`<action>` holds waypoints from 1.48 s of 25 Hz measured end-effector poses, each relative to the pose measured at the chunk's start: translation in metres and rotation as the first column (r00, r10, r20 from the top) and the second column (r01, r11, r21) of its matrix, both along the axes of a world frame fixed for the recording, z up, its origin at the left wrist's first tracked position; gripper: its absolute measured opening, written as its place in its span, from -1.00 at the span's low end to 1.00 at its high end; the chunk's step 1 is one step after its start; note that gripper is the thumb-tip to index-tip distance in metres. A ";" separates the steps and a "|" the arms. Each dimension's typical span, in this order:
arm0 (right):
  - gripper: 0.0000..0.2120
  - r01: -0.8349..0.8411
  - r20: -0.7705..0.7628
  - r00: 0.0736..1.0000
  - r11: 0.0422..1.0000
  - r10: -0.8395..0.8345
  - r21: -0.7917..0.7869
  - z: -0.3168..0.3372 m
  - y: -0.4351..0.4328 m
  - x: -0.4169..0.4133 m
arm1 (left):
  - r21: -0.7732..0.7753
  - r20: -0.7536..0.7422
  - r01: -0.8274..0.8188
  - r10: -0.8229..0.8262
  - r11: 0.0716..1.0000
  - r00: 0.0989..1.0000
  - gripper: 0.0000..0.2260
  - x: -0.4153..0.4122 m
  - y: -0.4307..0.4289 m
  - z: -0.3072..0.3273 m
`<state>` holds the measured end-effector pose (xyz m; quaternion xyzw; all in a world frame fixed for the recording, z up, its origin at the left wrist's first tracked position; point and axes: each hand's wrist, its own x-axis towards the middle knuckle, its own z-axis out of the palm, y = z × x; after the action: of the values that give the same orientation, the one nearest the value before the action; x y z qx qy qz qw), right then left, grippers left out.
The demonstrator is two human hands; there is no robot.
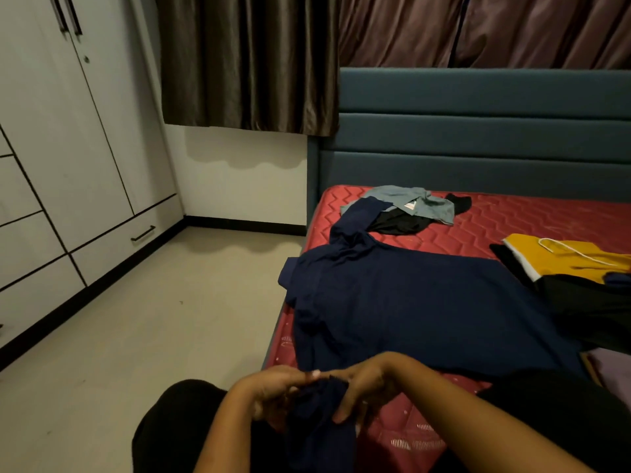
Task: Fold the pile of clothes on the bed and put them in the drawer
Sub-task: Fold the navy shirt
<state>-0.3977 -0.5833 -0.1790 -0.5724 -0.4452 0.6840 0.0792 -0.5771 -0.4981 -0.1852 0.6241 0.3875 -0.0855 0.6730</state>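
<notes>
At six o'clock in the view the left hand [273,394] and the right hand [362,392] meet just beside each other over the near edge of the bed; each grip is closed on the bunched near hem of the navy shirt [409,302], fingers curled into the cloth; the fingertips of the right hand press down its front fold. The rest of the navy shirt lies spread flat on the red mattress [512,216], running from the hands toward twelve o'clock, one sleeve reaching up to the clothes at the head end.

There, at one o'clock from the shirt's middle, a grey-blue garment [409,201] lies crumpled on top of a black garment [397,224]; at three o'clock a yellow garment [560,259] with a white cord sits partly over more dark cloth [594,312]; a pale lilac piece [613,367] shows at four o'clock, at the frame's edge.

Behind the mattress stands the teal headboard [478,131], with brown curtains [246,63] above; at nine o'clock, across the bare floor [153,336], the white wardrobe [51,131] has its low drawer [116,244] closed, its black handle facing the room.
</notes>
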 end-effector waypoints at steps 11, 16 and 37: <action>-0.66 0.569 0.213 0.571 0.569 -0.793 0.593 -0.039 0.059 0.051 | 0.149 0.295 -0.182 0.132 0.972 0.946 -0.43 0.049 0.031 -0.035; -0.29 0.074 0.628 0.593 0.811 -0.504 0.581 -0.050 0.058 0.059 | 0.790 -0.285 0.263 -0.049 0.554 0.957 -0.40 0.064 0.044 -0.062; -0.72 0.550 -0.098 0.835 0.812 -0.542 0.193 -0.040 0.083 0.048 | 0.430 0.173 -0.180 0.115 0.885 0.978 -0.70 0.042 0.072 -0.016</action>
<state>-0.3493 -0.5007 -0.2188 -0.6509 -0.3312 0.5916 0.3416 -0.5355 -0.4263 -0.2013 0.7342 0.3941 0.1011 0.5436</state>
